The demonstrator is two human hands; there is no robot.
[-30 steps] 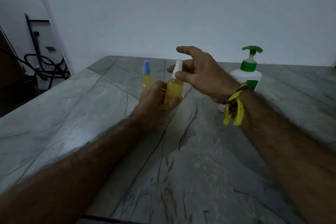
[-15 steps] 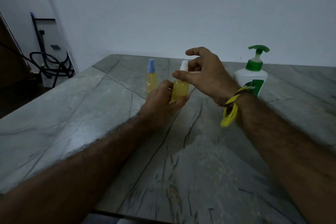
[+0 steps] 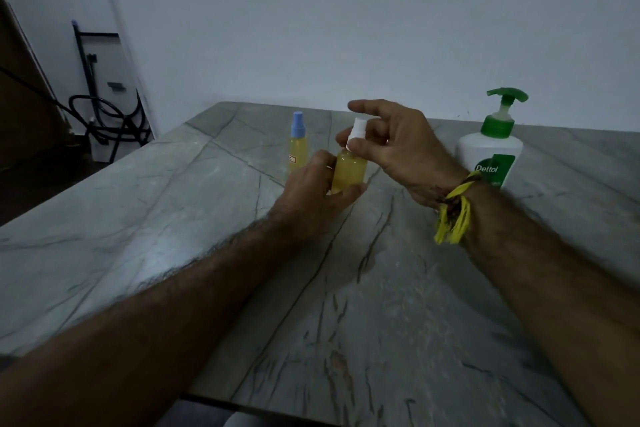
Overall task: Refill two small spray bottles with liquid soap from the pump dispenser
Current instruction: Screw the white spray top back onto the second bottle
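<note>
Left of centre stands the blue-capped spray bottle [image 3: 298,142], beside it the left hand [image 3: 313,198] grips the yellow spray bottle [image 3: 349,170] at centre while the right hand [image 3: 398,146] pinches its white cap [image 3: 356,130], probably unscrewing or tightening it, with the pump dispenser [image 3: 491,149] at right.

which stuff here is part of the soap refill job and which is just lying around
Part of the job:
white-capped bottle, gripped by the left hand, its cap pinched by the right hand
blue-capped bottle
pump dispenser

Just lying about:
black hose on the floor
wristband on the right wrist
</note>
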